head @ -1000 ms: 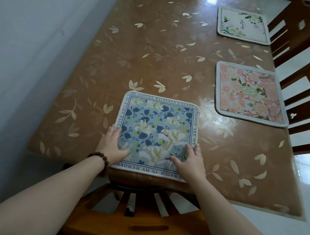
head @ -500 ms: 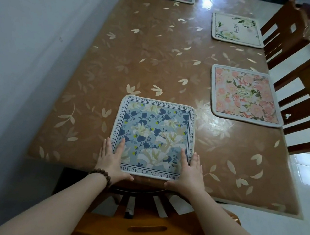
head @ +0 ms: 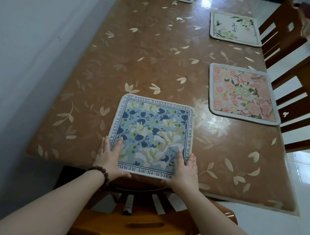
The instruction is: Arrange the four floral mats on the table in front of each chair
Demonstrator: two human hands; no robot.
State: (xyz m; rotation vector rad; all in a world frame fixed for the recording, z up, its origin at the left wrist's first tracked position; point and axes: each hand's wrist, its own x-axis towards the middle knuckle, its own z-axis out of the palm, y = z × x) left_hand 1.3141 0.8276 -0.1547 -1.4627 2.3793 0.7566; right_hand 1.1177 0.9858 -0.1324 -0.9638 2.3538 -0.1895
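pressed flat, open left hand (head: 108, 158) and right hand (head: 185, 173) on near corners of square blue floral fabric mat (head: 152, 135), lower centre, equally near.

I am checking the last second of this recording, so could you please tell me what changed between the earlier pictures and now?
Both hands slid outward and back along the square blue floral mat: the left hand now lies flat at its near-left corner, the right hand at its near-right corner. The mat looks squared to the near edge of the brown leaf-patterned table. The three other mats stayed put.
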